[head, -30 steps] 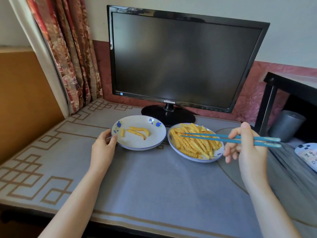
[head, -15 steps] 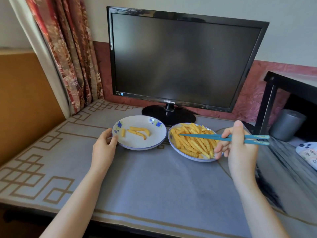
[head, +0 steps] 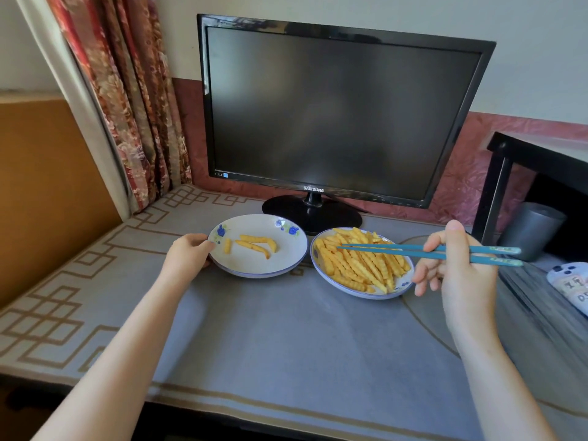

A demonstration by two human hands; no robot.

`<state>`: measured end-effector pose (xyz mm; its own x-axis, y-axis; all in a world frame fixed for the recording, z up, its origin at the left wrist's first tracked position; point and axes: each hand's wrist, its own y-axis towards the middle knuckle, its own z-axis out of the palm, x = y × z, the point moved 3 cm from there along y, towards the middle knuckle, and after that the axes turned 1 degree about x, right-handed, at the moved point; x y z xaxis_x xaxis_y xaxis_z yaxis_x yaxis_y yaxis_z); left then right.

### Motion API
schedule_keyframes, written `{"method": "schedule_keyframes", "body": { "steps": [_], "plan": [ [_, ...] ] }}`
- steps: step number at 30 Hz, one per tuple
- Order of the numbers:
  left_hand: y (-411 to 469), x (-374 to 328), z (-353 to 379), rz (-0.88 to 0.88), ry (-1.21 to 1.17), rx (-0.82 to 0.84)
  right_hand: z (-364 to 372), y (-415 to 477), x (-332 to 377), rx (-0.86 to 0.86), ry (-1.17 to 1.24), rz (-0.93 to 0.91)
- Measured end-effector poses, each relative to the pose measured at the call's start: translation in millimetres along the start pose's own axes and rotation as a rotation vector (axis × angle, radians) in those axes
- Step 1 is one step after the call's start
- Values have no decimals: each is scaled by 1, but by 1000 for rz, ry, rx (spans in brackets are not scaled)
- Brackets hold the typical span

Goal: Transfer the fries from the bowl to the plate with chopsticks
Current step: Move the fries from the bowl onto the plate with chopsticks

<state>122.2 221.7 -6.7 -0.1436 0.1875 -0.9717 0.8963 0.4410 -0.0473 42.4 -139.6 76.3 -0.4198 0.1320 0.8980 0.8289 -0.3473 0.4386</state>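
A white bowl with a blue rim [head: 321,268] stands right of centre, heaped with crinkle-cut fries [head: 359,262]. To its left a white plate with blue flowers [head: 254,267] holds three fries [head: 254,245]. My right hand [head: 458,275] grips a pair of teal chopsticks [head: 397,250]; their tips hover just above the fries in the bowl, slightly apart, with nothing between them. My left hand [head: 187,256] rests on the plate's left rim, fingers curled on it.
A black monitor [head: 337,113] on a round stand sits right behind both dishes. Grey patterned cloth [head: 270,329] covers the table. A curtain [head: 127,100] hangs at back left. A black side table [head: 541,160], grey cup [head: 531,230] and remote [head: 569,284] are at the right.
My right hand with the chopsticks moved slightly left and down toward the bowl, then eased back right; tips stay over the fries. The left hand stays on the plate's rim.
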Motion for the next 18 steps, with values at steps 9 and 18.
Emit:
{"method": "schedule_keyframes", "body": {
  "steps": [9, 18],
  "plan": [
    [-1, 10, -6, 170, 55, 46, 19, 1, -8, 69, 12, 30],
    [-10, 9, -4, 243, 55, 42, 27, 2, -8, 36, -3, 11]
  ]
}}
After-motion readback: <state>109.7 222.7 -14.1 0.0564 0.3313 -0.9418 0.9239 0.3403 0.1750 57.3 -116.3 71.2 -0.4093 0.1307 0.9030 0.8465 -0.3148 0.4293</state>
